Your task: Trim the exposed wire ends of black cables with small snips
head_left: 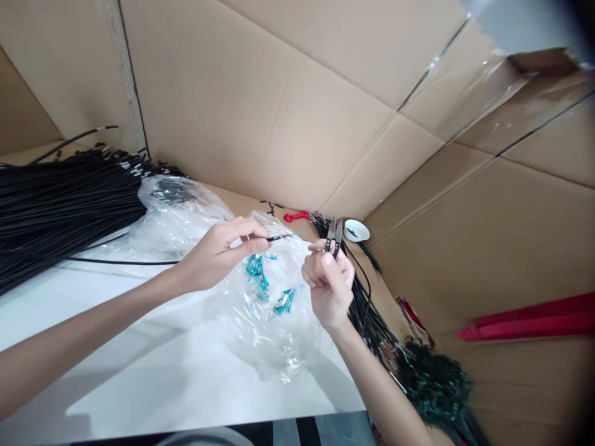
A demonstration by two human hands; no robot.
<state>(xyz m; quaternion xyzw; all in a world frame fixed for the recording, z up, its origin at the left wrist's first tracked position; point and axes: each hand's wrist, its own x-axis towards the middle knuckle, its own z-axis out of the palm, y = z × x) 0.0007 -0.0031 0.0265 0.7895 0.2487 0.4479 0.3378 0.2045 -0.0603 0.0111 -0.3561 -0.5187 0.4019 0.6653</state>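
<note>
Fingers of our left hand [223,251] pinch a black cable [279,237] near its tip, raised above the plastic bag [260,310] of teal connectors [256,272]; our right hand [328,282] grips snips [334,236] upright (blades close beside), handy for trimming.

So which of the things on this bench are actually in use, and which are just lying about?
In use:
- left hand pinching a black wire
- right hand holding snips
- clear bag with teal connectors

Lying about:
- black wire bundle
- red clip
- white dish
- red strips
</note>
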